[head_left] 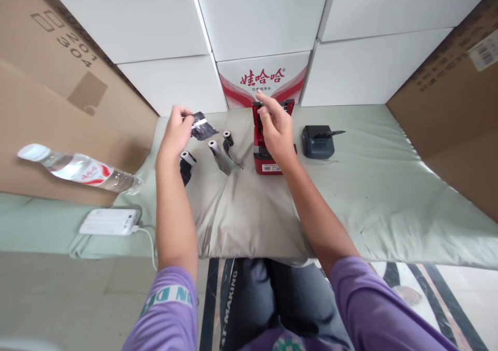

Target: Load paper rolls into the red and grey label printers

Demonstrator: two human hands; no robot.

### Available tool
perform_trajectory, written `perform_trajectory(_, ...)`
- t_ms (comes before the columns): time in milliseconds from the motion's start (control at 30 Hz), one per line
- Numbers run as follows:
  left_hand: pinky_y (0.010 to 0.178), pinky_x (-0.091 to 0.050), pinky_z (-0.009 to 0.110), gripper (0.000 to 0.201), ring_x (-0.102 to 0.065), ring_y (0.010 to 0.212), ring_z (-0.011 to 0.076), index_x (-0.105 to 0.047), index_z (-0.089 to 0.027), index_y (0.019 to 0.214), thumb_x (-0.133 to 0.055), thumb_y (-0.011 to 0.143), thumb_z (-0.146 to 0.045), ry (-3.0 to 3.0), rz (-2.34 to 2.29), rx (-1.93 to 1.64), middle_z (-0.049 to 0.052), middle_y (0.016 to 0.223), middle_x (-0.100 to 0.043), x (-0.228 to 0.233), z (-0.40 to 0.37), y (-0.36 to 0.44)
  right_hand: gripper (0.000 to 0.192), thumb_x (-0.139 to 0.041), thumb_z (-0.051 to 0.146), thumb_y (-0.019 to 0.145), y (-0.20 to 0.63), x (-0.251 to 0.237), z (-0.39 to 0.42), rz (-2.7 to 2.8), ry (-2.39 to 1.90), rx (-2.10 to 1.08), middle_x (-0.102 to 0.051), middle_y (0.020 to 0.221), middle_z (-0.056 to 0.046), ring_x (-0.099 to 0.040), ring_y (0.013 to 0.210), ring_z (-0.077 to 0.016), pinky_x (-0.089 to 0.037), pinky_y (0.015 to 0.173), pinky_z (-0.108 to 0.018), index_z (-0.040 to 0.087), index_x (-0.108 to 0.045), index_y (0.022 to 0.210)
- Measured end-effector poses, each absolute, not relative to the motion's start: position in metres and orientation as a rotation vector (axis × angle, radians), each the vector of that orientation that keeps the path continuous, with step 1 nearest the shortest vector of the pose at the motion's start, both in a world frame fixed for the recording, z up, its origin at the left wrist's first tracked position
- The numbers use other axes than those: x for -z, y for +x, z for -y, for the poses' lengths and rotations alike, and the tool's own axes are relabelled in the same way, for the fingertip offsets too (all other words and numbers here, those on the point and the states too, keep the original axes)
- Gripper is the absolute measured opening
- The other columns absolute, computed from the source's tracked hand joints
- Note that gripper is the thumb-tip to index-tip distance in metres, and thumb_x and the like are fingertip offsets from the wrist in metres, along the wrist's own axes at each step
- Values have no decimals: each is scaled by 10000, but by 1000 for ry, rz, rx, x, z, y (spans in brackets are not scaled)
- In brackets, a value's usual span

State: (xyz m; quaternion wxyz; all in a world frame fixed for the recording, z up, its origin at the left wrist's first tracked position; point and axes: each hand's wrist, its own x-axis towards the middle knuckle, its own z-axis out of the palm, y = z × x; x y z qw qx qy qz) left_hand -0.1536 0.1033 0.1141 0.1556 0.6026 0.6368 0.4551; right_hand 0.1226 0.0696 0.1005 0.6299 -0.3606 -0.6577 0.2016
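My left hand (176,131) is raised over the padded grey-green mat (373,195) and pinches a small dark plastic wrapper (202,126) by its edge. My right hand (275,128) rests against a red label printer (266,156) that stands open on the mat, with the index finger stretched toward its lid. Between the hands lie three small paper rolls in dark wrapping: one under my left wrist (187,162), one in the middle (216,153) and one nearer the printer (228,141).
A dark grey label printer (318,141) sits right of the red one. A water bottle (80,168) and a white power bank (111,221) with its cable lie at the left. Cardboard boxes flank both sides; white cartons (264,79) stand behind.
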Motion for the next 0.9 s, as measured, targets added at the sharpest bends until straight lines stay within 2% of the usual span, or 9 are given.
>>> perform_trajectory(100,1082,-504,428,255,-653,1144,275,-631,-207,1075,-688,828,-229,1751,-2050,-1276,77,1153,-701,-101,-110,-181,482,-460,649,1026,124,-95,-75,1474,-836,-492,-683,1405,-82,-661,1235,-278,-574,1075,-511,302,-664,1292)
perform_trajectory(167,1032,-524,428,324,-673,1095,295,-652,-199,1074,-748,769,-250,1750,-2129,-1129,101,1126,-721,-86,-117,-191,451,-475,629,1028,123,-90,-77,1461,-829,-527,-668,1436,-78,-684,1163,-265,-600,1026,-501,302,-671,1269)
perform_trajectory(267,956,-537,421,318,-692,1025,307,-692,-194,1018,-790,730,-285,1765,-2144,-895,117,1054,-744,-63,-127,-194,432,-478,608,1033,121,-84,-80,1463,-820,-558,-659,1455,-76,-700,1089,-249,-625,961,-478,295,-674,1258)
perform_trajectory(400,895,-531,357,333,-696,1042,284,-712,-210,1029,-794,724,-316,1812,-2132,-642,105,1123,-762,-50,-130,-185,437,-473,597,1037,120,-80,-82,1473,-833,-539,-666,1447,-79,-702,1061,-249,-638,909,-461,281,-674,1261)
perform_trajectory(533,981,-498,390,446,-666,1157,313,-732,-250,1156,-785,751,-431,1899,-2213,-468,90,1266,-750,-63,-122,-179,466,-416,594,1057,123,-84,-80,1490,-919,-508,-651,1462,-98,-706,1002,-237,-637,840,-419,265,-659,1280)
perform_trajectory(633,1072,-440,456,519,-624,1238,349,-714,-275,1290,-703,833,-521,2023,-2245,-551,86,1338,-727,-80,-116,-174,515,-341,610,1071,126,-89,-76,1506,-984,-454,-657,1437,-108,-698,971,-223,-615,790,-379,257,-627,1313)
perform_trajectory(733,1103,-403,502,456,-648,1191,358,-757,-290,1232,-666,864,-542,2122,-2150,-549,73,1220,-777,-88,-114,-163,515,-328,606,1076,128,-94,-73,1500,-1024,-418,-709,1302,-98,-675,882,-194,-577,734,-341,246,-616,1307)
perform_trajectory(900,1130,-358,601,248,-682,1137,401,-810,-283,959,-785,760,-429,2260,-2040,-303,96,1041,-806,-81,-116,-141,437,-381,530,1081,130,-98,-70,1459,-1034,-429,-709,917,-44,-561,635,-157,-504,616,-326,216,-618,1273)
